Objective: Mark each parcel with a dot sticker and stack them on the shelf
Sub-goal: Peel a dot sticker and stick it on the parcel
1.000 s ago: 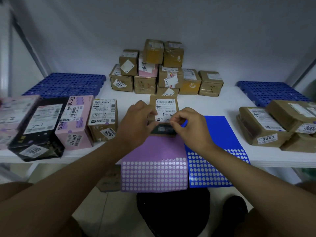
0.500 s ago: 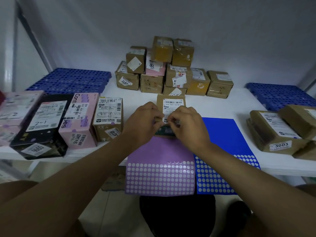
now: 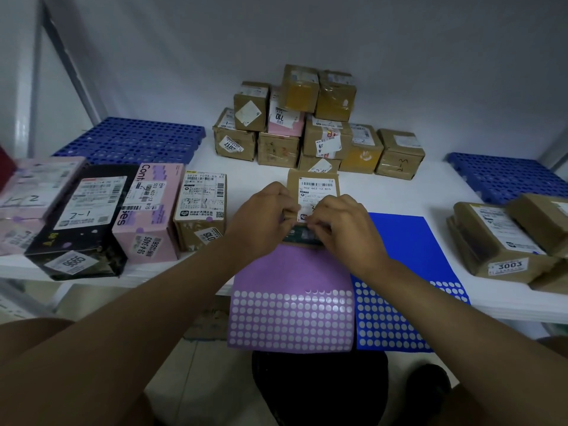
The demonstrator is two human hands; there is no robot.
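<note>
Fingers (image 3: 310,221) of both hands pinch parcel's (image 3: 313,182) near edge.

You have two sticker sheets, one purple (image 3: 292,290) and one blue (image 3: 408,272). Two blue perforated mats (image 3: 132,139) lie on the shelf. You see two hands.

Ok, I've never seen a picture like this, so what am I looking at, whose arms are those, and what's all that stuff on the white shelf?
The camera sits on a person's head, looking down at their own bare arms. The left hand and right hand both hold a small brown parcel standing on a white shelf. In front lie a purple dot sticker sheet and a blue dot sticker sheet. Behind is a stack of brown parcels; more labelled boxes sit on the left.
</note>
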